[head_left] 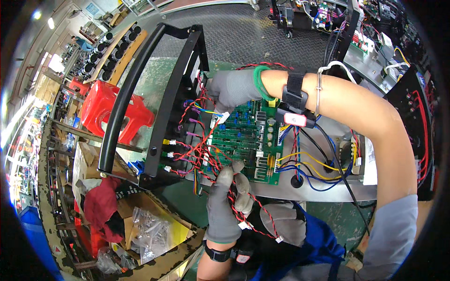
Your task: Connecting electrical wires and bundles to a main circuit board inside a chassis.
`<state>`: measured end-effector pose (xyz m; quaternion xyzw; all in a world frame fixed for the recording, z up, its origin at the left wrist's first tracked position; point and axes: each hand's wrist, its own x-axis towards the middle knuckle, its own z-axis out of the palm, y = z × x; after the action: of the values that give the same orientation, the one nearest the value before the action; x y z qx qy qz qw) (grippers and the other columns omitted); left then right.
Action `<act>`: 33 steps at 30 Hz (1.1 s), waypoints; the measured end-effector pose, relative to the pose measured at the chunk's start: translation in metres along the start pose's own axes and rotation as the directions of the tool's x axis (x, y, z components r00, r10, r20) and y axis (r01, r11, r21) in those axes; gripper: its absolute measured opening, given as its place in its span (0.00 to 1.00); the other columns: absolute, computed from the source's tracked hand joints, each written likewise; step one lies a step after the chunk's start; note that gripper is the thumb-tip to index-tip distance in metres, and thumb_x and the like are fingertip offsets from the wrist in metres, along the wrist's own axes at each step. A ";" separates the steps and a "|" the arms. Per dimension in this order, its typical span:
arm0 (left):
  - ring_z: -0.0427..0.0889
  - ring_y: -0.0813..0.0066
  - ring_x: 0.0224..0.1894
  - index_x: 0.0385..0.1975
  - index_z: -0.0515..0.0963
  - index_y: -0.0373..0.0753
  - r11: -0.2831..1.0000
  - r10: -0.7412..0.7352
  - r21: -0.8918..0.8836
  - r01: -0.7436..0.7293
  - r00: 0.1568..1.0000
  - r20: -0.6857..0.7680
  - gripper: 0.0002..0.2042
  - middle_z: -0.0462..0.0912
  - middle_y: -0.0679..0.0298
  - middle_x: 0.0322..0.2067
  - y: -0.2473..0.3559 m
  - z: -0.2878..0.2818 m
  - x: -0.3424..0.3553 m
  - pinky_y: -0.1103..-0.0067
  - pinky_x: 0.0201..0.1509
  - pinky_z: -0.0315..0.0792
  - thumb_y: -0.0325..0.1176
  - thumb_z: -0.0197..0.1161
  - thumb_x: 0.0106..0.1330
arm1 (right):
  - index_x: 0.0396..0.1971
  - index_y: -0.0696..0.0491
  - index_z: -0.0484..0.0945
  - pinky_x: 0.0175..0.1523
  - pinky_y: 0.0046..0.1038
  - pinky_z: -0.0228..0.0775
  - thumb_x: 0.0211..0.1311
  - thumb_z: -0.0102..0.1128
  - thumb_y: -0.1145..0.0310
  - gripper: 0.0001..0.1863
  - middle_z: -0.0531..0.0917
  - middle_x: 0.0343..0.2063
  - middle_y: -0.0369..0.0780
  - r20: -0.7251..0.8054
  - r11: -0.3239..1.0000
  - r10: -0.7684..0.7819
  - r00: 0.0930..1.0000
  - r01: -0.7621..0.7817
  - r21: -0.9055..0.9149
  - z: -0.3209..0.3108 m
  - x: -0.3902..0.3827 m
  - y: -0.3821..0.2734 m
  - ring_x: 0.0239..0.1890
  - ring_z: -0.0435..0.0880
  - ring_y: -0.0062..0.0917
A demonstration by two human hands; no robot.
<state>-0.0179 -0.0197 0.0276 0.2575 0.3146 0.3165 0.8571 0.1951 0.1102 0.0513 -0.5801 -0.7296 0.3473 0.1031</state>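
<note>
My left hand (229, 201), in a grey glove, is closed round a bundle of twisted red-and-black wires (266, 213). White plugs on their ends hang out below the fingers. My right hand (232, 90), also gloved, reaches across to the inner side of a black metal panel (180, 100). Its fingers curl down beside red wires, and what they pinch is hidden. Beneath both hands lies a green circuit board (239, 140) with rows of components. A white plug (224, 117) on yellow and blue wires rests over the board's left part. Several red wire pairs run to the panel's connectors.
A black tubular handle (123, 100) stands along the panel's left. Yellow, blue and black cables (314, 171) cross the metal chassis at right. A red plastic stool (115, 112) and a carton holding a clear plastic bag (151, 234) are at left. Other open chassis stand behind.
</note>
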 end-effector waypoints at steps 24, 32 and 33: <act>0.63 0.88 0.15 0.31 0.69 0.43 0.998 0.059 -0.038 -0.058 0.998 0.038 0.11 0.68 0.73 0.20 -0.014 -0.012 0.031 0.87 0.17 0.58 0.44 0.56 0.65 | 0.26 0.58 0.81 0.23 0.21 0.66 0.51 0.63 0.59 0.14 0.78 0.17 0.33 0.230 0.957 0.073 0.970 -0.133 0.259 0.022 -0.061 -0.027 0.19 0.75 0.17; 0.62 0.88 0.13 0.33 0.68 0.42 0.998 0.057 -0.032 -0.055 0.997 0.046 0.12 0.66 0.73 0.19 -0.015 -0.015 0.031 0.86 0.15 0.57 0.44 0.56 0.65 | 0.24 0.57 0.81 0.25 0.22 0.64 0.51 0.63 0.56 0.17 0.77 0.15 0.34 0.349 0.990 -0.007 0.937 -0.042 0.132 0.012 -0.056 -0.031 0.19 0.73 0.16; 0.62 0.88 0.13 0.35 0.68 0.41 0.998 0.052 -0.034 -0.050 0.998 0.045 0.12 0.66 0.73 0.19 -0.015 -0.017 0.031 0.87 0.14 0.56 0.43 0.55 0.66 | 0.23 0.57 0.80 0.25 0.23 0.64 0.51 0.63 0.56 0.17 0.76 0.15 0.34 0.367 0.991 0.015 0.930 -0.062 0.116 0.010 -0.055 -0.034 0.19 0.73 0.16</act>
<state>-0.0052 -0.0041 -0.0052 0.2585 0.2832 0.3374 0.8597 0.1796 0.0526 0.0792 -0.5118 -0.7013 0.4962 -0.0051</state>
